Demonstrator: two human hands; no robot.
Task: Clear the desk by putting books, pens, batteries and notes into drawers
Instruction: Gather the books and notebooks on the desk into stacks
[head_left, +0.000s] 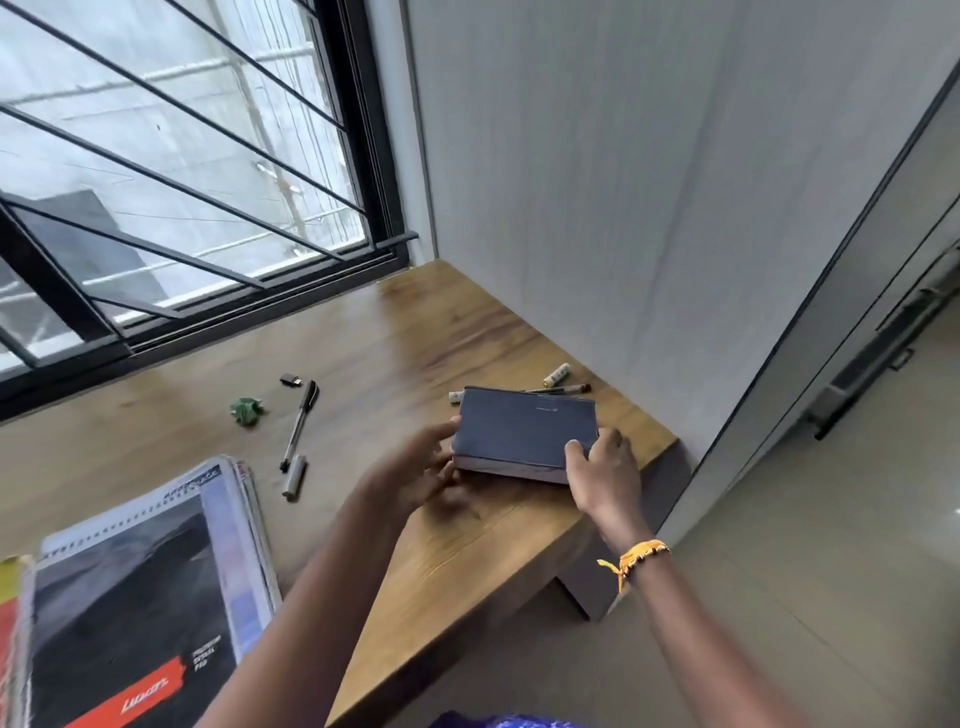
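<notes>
Barely started imo: both hands, left hand (423, 470) and right hand (602, 462), grip the dark book (524, 434) (pens, batteries, notebooks still on tabletop (441, 540)).

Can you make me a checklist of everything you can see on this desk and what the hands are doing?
Surface: wooden desk beside a barred window.
Job's things: dark blue book near the right end; stack of spiral notebooks at the left; capped pen; grey battery by its tip; white battery and thin pen behind the book.
Clutter: small green object; small black item.
Hands: left hand and right hand grip the book's two ends.
Cables: nothing seen.
Surroundings: grey wall panel, tiled floor.
</notes>
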